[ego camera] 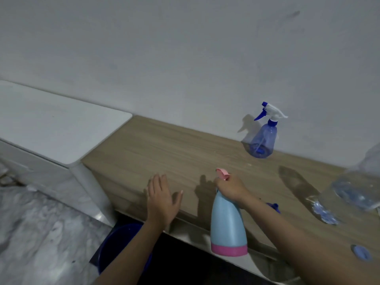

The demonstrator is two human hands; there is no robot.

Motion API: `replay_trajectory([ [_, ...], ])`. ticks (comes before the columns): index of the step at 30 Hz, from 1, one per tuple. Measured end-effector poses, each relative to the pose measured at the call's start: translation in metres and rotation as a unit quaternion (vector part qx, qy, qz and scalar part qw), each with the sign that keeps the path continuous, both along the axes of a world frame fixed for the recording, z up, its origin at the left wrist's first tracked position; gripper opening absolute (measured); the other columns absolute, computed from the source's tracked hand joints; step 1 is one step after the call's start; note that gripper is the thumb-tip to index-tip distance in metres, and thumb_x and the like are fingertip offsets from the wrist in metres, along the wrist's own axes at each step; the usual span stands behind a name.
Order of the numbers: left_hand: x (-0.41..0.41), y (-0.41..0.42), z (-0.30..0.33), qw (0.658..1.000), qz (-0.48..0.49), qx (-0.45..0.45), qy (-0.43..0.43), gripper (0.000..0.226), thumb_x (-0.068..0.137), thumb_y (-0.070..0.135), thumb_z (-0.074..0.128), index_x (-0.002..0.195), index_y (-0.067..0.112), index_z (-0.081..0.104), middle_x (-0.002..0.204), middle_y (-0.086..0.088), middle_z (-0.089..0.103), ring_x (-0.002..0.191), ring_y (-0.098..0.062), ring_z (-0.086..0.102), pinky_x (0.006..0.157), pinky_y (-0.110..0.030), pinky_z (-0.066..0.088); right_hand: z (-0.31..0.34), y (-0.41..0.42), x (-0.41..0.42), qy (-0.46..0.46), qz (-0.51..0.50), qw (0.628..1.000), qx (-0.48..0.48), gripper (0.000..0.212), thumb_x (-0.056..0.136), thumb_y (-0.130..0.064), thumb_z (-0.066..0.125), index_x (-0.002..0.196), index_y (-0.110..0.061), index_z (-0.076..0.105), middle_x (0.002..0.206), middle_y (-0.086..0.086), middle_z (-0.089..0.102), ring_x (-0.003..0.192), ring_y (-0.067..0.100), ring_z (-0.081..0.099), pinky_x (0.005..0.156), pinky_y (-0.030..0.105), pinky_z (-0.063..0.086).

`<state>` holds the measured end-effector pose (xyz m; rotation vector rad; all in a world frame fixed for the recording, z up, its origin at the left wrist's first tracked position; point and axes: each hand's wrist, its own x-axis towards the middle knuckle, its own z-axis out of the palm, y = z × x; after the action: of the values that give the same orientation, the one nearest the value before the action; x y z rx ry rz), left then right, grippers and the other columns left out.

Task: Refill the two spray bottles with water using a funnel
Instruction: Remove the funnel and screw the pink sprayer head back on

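Nearest to the camera, both forearms reach forward from the bottom edge of the view. Under the left forearm a dark blue bucket (115, 241) stands on the floor, below the counter (164, 149) edge. The right hand (231, 187) grips the neck of the light blue spray bottle (227, 225), just below its pink trigger head. This bottle has a pink base band and hangs at the front edge of the counter, nearly upright; whether its base touches the edge I cannot tell. The left hand (162, 197) holds nothing. Its fingers are straight and close together, the thumb spread toward the bottle, and the palm faces down over the wooden counter.

At the right side, near the front, a small blue round cap (363, 252) lies on the counter. Behind it a large clear water bottle (357, 188) lies on its side, partly out of view. A small blue thing shows just behind the right forearm; it is mostly hidden.

Farther back, the transparent blue spray bottle (263, 140) stands upright against the white wall, with a white and blue trigger head. At the far left is a white cabinet (59, 124).
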<state>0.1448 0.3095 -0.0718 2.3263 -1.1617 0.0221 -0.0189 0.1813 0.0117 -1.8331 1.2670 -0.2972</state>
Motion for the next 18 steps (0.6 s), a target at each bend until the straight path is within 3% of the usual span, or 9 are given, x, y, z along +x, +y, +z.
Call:
replay_trajectory([
  [2, 0.011, 0.008, -0.006, 0.999, 0.009, 0.032, -0.015, 0.08, 0.083, 0.058, 0.037, 0.134, -0.004, 0.043, 0.139, -0.031, 0.042, 0.128, -0.045, 0.041, 0.103, -0.057, 0.035, -0.011, 0.003, 0.001, 0.027, 0.006, 0.999, 0.024, 0.027, 0.09, -0.026, 0.049, 0.102, -0.008, 0.064, 0.094, 0.014, 0.061, 0.083, 0.026, 0.057, 0.075, 0.032, 0.043],
  [7, 0.023, 0.023, -0.017, 0.997, 0.01, 0.074, -0.014, 0.082, 0.084, 0.059, 0.037, 0.135, -0.005, 0.042, 0.137, -0.032, 0.044, 0.129, -0.045, 0.041, 0.103, -0.057, 0.036, -0.02, 0.012, 0.006, 0.052, 0.024, 0.997, 0.049, 0.029, 0.087, -0.028, 0.047, 0.106, -0.011, 0.06, 0.089, 0.008, 0.061, 0.077, 0.021, 0.057, 0.061, 0.027, 0.04],
  [11, 0.025, 0.029, -0.021, 0.995, 0.006, 0.101, -0.011, 0.084, 0.084, 0.061, 0.036, 0.136, -0.005, 0.041, 0.138, -0.031, 0.043, 0.131, -0.042, 0.04, 0.104, -0.056, 0.038, -0.019, 0.03, 0.019, 0.029, 0.043, 0.997, 0.064, 0.023, 0.086, -0.027, 0.051, 0.08, -0.011, 0.066, 0.089, 0.017, 0.069, 0.08, 0.028, 0.062, 0.063, 0.029, 0.039],
  [18, 0.024, 0.038, -0.021, 0.992, -0.001, 0.124, -0.01, 0.086, 0.083, 0.063, 0.034, 0.138, -0.004, 0.039, 0.14, -0.03, 0.042, 0.133, -0.039, 0.039, 0.106, -0.054, 0.038, -0.028, 0.056, 0.032, 0.039, 0.076, 0.993, 0.078, 0.02, 0.084, -0.026, 0.051, 0.068, -0.014, 0.054, 0.07, 0.006, 0.057, 0.062, 0.018, 0.05, 0.054, 0.028, 0.034],
])
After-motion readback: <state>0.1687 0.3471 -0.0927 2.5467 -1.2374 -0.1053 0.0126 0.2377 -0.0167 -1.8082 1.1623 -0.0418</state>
